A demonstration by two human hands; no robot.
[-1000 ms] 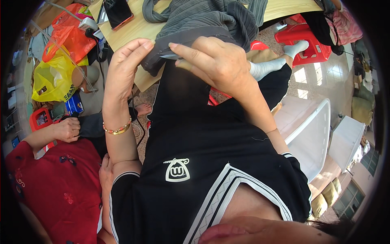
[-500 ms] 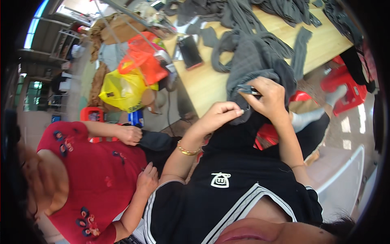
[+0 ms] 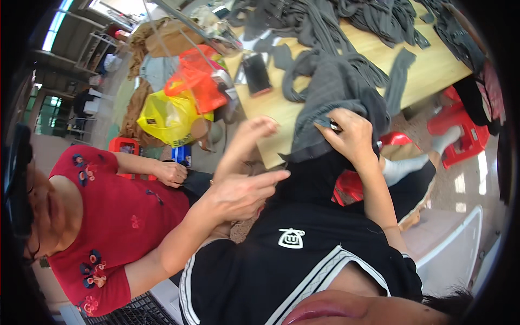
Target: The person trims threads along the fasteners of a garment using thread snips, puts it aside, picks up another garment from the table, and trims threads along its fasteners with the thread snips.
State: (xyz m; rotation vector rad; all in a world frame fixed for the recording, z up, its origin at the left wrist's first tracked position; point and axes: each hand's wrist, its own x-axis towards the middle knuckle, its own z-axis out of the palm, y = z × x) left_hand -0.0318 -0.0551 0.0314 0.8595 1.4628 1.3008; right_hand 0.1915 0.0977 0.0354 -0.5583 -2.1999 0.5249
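A dark grey knit garment (image 3: pixel 330 103) drapes over the table edge toward my lap. My right hand (image 3: pixel 353 138) is closed over it, holding small metal thread snips (image 3: pixel 335 127) that are mostly hidden by the fingers. My left hand (image 3: pixel 257 130) is raised beside the table corner, apart from the garment, its fingers smeared by motion. In front of my left forearm reaches a co-worker's hand (image 3: pixel 244 195), one finger stretched toward the garment's lower edge. The co-worker's other hand (image 3: pixel 172 173) rests by dark cloth.
More grey garments (image 3: pixel 374 21) and cut strips lie across the wooden table (image 3: pixel 441 57). A black phone (image 3: pixel 255 73) is near its left edge. Left of the table are a yellow plastic bag (image 3: pixel 165 119) and an orange bag (image 3: pixel 197 81). A red stool (image 3: pixel 460 127) stands at right.
My left hand has let go of the garment and lifted left. The co-worker's near hand has come forward, pointing at the garment. My right hand stays over the cloth with the snips.
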